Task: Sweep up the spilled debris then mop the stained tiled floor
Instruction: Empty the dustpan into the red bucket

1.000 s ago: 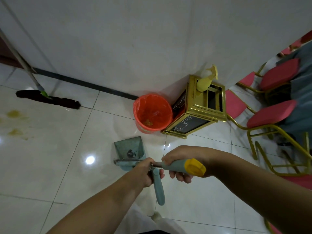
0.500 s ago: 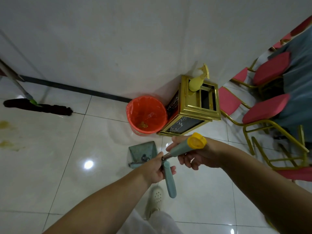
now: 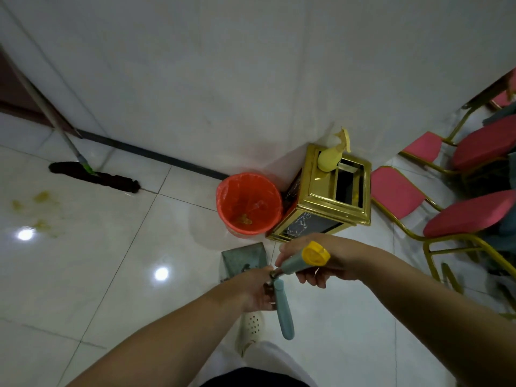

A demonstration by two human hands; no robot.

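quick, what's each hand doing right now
Left hand: closed on the blue-grey dustpan handle.
Right hand: closed on the yellow-capped brush handle.

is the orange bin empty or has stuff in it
Not empty. The round orange plastic-lined bin shows a small clump of yellowish debris on its bottom; the rest of the inside looks bare.

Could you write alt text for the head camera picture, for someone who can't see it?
Seen from above, a person's left hand and right hand hold two grey-blue handles, one yellow-capped, over a grey metal dustpan on glossy white floor tiles. Beyond stand an orange-lined waste bucket and a gold-framed bin. At left, a dark flat mop rests near yellowish stains.
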